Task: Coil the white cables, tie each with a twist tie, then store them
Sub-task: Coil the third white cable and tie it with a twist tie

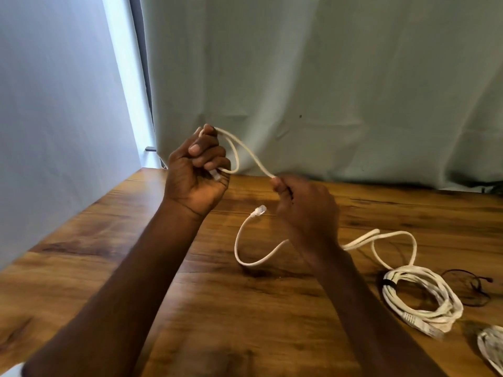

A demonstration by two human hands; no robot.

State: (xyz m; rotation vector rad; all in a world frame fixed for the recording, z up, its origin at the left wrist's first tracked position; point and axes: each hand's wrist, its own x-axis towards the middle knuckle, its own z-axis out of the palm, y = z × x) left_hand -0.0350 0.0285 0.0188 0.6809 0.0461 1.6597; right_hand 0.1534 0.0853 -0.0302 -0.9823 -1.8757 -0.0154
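My left hand (200, 172) is raised above the wooden table (109, 254) and grips one small loop of a white cable (246, 152), with a plug end tucked in its palm. From that loop the cable runs down to my right hand (304, 210), which pinches it. Below my right hand the loose cable trails over the table, and its other plug (258, 212) lies free near my right hand. A coiled white cable (420, 299) bound with a dark tie lies at the right. Part of another white coil (491, 349) shows at the bottom right edge.
A thin dark twist tie (473, 288) lies in a loop behind the bound coil. A pale green curtain (326, 77) hangs along the table's far edge, and a white wall (54, 104) stands at the left.
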